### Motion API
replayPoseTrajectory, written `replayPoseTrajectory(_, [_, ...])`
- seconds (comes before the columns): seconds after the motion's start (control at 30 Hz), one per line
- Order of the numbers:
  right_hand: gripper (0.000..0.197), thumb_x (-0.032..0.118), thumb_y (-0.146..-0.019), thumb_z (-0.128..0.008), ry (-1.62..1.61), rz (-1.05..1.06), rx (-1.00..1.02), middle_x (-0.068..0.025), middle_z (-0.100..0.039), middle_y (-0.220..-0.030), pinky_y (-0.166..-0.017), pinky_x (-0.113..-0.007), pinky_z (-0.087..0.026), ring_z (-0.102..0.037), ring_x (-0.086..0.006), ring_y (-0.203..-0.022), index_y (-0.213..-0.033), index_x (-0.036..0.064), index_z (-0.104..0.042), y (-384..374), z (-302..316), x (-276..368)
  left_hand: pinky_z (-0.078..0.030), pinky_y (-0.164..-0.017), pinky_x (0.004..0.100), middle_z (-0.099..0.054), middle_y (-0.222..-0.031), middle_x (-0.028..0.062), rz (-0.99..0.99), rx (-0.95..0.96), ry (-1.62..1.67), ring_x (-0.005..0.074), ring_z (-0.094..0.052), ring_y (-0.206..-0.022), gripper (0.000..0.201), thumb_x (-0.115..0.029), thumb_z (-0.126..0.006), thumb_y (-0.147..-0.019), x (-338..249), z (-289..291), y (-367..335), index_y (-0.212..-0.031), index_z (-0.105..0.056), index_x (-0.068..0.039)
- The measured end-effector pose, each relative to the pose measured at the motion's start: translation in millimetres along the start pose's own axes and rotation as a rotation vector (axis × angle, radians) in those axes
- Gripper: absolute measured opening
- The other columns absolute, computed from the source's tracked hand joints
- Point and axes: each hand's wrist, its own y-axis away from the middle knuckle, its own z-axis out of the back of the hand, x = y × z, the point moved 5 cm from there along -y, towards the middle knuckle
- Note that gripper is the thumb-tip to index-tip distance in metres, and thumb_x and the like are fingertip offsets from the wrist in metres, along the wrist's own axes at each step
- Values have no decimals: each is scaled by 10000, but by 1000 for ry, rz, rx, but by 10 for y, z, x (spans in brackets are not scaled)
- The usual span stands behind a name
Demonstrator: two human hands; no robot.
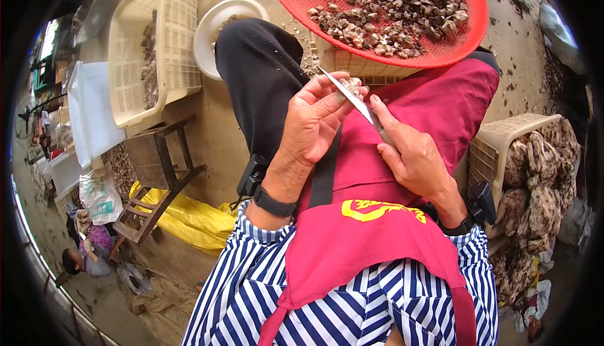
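Note:
Above my lap, my left hand [314, 119] pinches a small, pale, knobbly lump [350, 85] between bent fingers. My right hand [412, 154] grips a knife [362, 104], its pointed blade slanting up and left across the lump and my left fingertips. The knife's handle is mostly hidden in my right palm. Just beyond my hands sits a round red mesh tray [478, 6], holding many small grey-brown chunks [402, 22] of a rough, clumpy material whose kind I cannot make out. The tray leans over a cream plastic crate [358, 68].
At left stand a tall cream crate [179, 37], a white basin [206, 37], a wooden chair [151, 157] and yellow sheeting [195, 220]. A crate [487, 147] at right overflows with large brown clumps [535, 182]. Another person [94, 251] is at the far lower left.

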Motion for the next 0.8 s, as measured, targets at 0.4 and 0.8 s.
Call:
replayPoseTrajectory(0.4, [659,64,-782,-581,88,-54,-60,-231,-599,-945,-662,-428,-470,-595,-375,-800,-1382,25,-311,-56,53,-62,-484,-896,344,-615,-1046,152,54,19,-129,243,-608,-981,323,15,-620,-817,51,-3,18,-1123,-519,41])
replayPoseTrajectory(0.8, [649,38,-781,-564,31,-87,-11,-220,-597,-895,-678,-443,-463,-586,-374,-782,-1381,33,-317,-27,122,-32,-490,-811,286,-636,-965,114,40,33,-241,161,-612,-846,236,14,-645,-800,8,-103,88,-1024,-578,46])
